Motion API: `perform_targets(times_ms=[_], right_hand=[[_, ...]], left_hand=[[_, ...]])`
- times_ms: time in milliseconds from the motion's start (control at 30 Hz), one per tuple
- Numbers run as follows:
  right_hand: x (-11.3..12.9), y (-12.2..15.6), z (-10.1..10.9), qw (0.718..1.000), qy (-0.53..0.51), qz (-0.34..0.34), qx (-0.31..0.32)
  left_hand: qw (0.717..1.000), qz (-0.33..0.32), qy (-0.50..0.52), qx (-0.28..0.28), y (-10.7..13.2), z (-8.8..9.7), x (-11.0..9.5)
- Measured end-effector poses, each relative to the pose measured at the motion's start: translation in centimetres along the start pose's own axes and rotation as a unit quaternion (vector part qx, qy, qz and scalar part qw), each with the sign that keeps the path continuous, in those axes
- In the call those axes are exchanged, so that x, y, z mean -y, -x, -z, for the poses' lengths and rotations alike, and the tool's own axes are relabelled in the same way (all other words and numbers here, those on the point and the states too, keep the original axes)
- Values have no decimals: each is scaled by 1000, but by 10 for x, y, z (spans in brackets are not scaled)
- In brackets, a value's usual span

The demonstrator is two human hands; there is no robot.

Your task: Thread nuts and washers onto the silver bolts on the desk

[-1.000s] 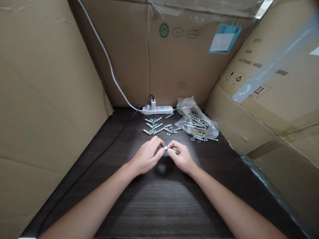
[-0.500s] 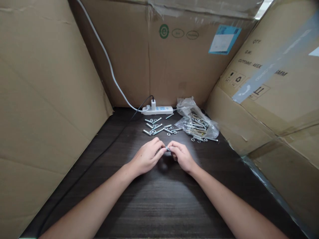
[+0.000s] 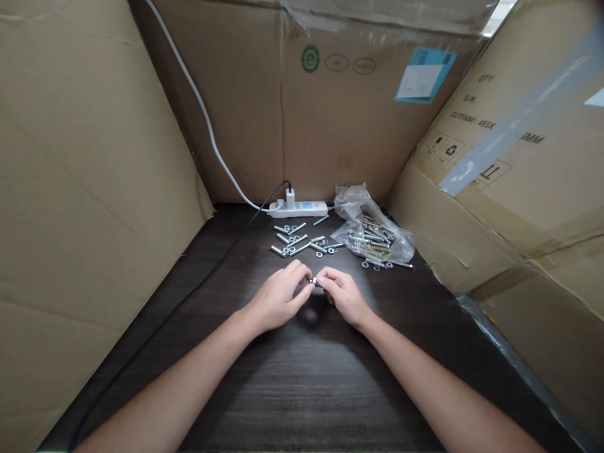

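In front of the scattered hardware, a short metal bolt (image 3: 315,282) is held between my two hands, with its bright end showing in the small gap. My right hand (image 3: 345,297) pinches it between thumb and forefinger, hiding its other end. My left hand (image 3: 279,298) has its thumb and forefinger curled around the near end, the thumb touching it and the forefinger slightly lifted. Beyond my fingers, several loose silvery bolts (image 3: 300,249) lie in small groups with washers (image 3: 319,254) among them.
A clear plastic bag (image 3: 401,244) of bolts spills open at the back right. Behind the loose pieces sits a white power strip (image 3: 311,209). A black cable (image 3: 189,296) crosses the dark table on the left. Cardboard walls (image 3: 94,157) enclose three sides.
My left thumb and forefinger have parted a little at the bolt, so more of its end shows. My right hand keeps its pinch, almost unmoved.
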State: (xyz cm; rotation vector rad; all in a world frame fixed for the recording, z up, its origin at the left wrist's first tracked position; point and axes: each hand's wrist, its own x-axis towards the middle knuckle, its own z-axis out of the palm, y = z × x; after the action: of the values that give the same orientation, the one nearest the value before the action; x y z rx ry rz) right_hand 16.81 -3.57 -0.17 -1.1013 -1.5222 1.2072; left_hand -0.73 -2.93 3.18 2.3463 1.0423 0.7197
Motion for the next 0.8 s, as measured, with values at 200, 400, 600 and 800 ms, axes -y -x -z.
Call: perform_targets(times_ms=[200,400,600,800], right_hand=[[6,1,-1,1000,17,0,-1],[9,2,-2,1000,29,8,-6],[9,2,-1,1000,20,1,-15],[6,3,-1,1000,8,3,-16]], left_hand=[[1000,1,12,-7,2,1,-1],[1000,-6,2,16,-1,0,1],[1000,-19,11,10,2,1,-3],[1000,0,6,10,1,0,0]])
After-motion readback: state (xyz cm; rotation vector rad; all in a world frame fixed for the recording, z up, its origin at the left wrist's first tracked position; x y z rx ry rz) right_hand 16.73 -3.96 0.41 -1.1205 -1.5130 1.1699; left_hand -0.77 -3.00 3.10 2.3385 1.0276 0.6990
